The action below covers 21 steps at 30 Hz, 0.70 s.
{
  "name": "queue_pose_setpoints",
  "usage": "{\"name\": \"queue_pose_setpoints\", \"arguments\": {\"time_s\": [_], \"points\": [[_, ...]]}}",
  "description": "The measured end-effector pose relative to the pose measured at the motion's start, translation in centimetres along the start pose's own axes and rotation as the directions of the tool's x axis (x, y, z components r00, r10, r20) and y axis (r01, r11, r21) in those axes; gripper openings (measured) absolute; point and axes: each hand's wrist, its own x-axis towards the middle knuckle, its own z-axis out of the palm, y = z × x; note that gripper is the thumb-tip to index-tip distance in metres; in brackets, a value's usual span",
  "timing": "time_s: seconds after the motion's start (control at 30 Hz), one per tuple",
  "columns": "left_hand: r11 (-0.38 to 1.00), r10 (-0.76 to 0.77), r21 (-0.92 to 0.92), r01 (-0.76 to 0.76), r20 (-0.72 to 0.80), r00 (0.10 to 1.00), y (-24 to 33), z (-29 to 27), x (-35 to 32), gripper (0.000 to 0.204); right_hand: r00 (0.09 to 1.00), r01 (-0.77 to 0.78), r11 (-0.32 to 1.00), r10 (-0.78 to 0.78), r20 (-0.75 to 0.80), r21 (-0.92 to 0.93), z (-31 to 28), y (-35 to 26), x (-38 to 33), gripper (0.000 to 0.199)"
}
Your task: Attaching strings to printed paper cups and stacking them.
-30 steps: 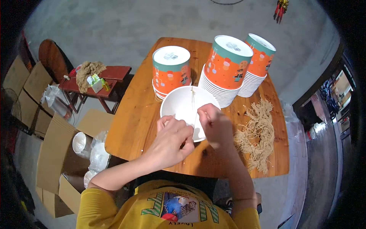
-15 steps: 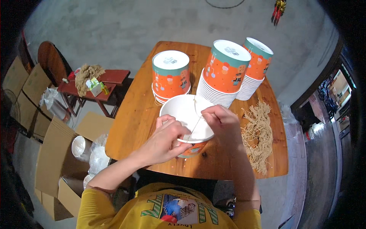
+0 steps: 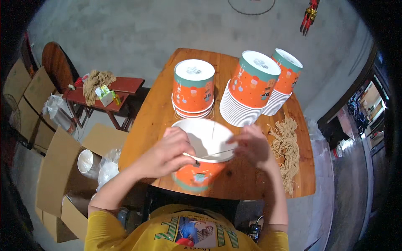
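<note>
A paper bucket point(image 3: 199, 173), orange and green outside with a white inside, stands open end up at the table's near edge, tilted slightly toward me. My left hand point(image 3: 169, 151) is closed on the left part of its near rim. Thin beige string point(image 3: 217, 154) runs across the mouth from near the left fingers toward my right hand point(image 3: 252, 146). Blur smears the right fingers above the right rim, so their grip on the string cannot be made out. Another thin strand lies against the bucket's far inner wall.
Upside-down bucket stacks stand behind: one at left point(image 3: 194, 90), a taller one point(image 3: 255, 83) and another point(image 3: 284, 75) at right. A bundle of beige strings point(image 3: 285, 154) lies on the wooden table's point(image 3: 146, 125) right side. Left are a cardboard box point(image 3: 63, 171) and a red bench point(image 3: 127, 85).
The bucket now shows more of its printed side and sits lower in view. My right hand has moved slightly right and down; the string now stretches more level across the mouth.
</note>
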Motion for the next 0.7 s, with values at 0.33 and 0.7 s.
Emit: {"name": "queue_pose_setpoints", "arguments": {"time_s": [0.33,0.7], "points": [[0.587,-0.527,-0.730,0.349,-0.017,0.849,-4.6,-8.1,2.6,0.041,0.808,-0.536,0.327,0.465,0.361,0.779,5.1,-1.2,1.2,0.026],[0.303,-0.802,-0.946,0.114,-0.189,0.566,-10.4,-4.7,-2.9,0.035,0.758,-0.012,-0.242,0.630,0.166,0.970,11.0,9.5,13.3,0.015]]}}
